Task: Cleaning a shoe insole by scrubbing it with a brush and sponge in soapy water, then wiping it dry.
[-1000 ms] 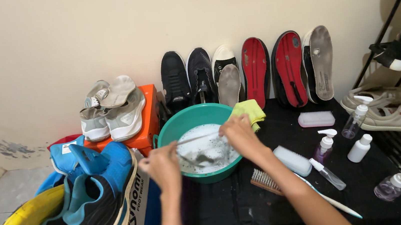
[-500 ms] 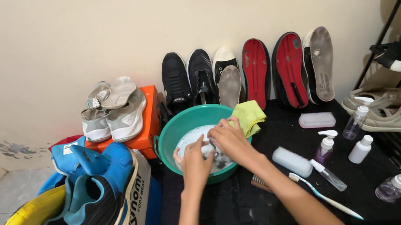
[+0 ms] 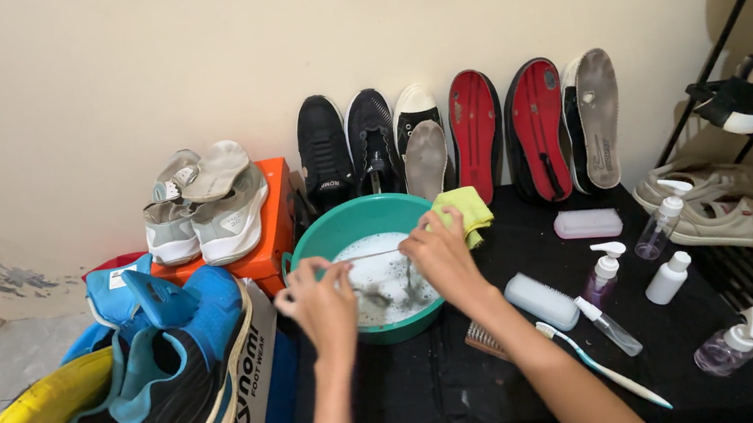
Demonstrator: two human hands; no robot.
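Hands now spread apart, left hand (image 3: 318, 296) and right hand (image 3: 438, 250) pinching a white shoelace (image 3: 372, 254) taut over the green basin (image 3: 322, 232) at frame centre, yellow cloth (image 3: 463, 206) beside.

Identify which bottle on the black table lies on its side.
The slim clear spray bottle beside the white brush lies flat; the other bottles stand upright.

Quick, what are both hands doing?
Left hand: fingers pinched shut on a white shoelace.
Right hand: fingers pinched shut on the shoelace's other end.
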